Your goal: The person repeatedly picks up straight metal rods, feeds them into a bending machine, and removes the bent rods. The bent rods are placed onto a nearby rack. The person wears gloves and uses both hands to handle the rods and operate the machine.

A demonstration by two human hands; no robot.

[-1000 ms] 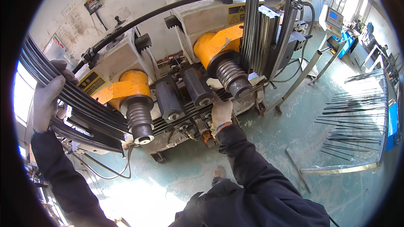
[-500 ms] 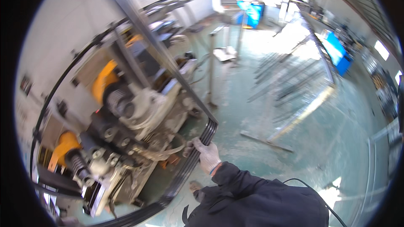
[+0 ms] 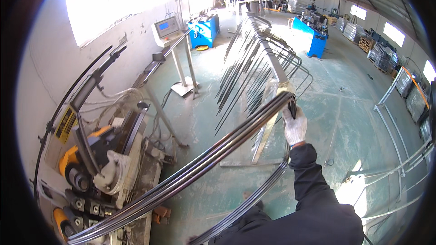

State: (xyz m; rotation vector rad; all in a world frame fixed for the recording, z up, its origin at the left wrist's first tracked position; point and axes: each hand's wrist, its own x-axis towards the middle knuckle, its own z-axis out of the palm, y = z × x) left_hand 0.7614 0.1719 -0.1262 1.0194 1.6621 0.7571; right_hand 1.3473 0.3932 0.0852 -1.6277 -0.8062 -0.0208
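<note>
My right hand (image 3: 295,127), in a pale knitted glove, is closed around a bundle of long, thin bent metal rods (image 3: 204,165) at their bend. One run of the bundle slants from my hand down to the lower left, passing in front of the machine. The other run (image 3: 256,199) curves below it toward the bottom edge. The bend is close to the near end of a rack's top beam (image 3: 274,66); whether they touch I cannot tell. Similar bent rods (image 3: 245,63) hang along that beam. My left hand cannot be made out clearly; a dim shape shows at the bottom edge near the lower run.
At left stands a machine with orange-yellow and black parts (image 3: 77,168). A control box (image 3: 167,27) on a stand is behind it. Blue benches (image 3: 311,38) flank the rack farther off, with two people (image 3: 253,2) at the back. Metal frames (image 3: 395,122) stand at right.
My view has swung toward the rack. My right hand, still around the rods, has moved from beside the machine up and right to the rack's near end.
</note>
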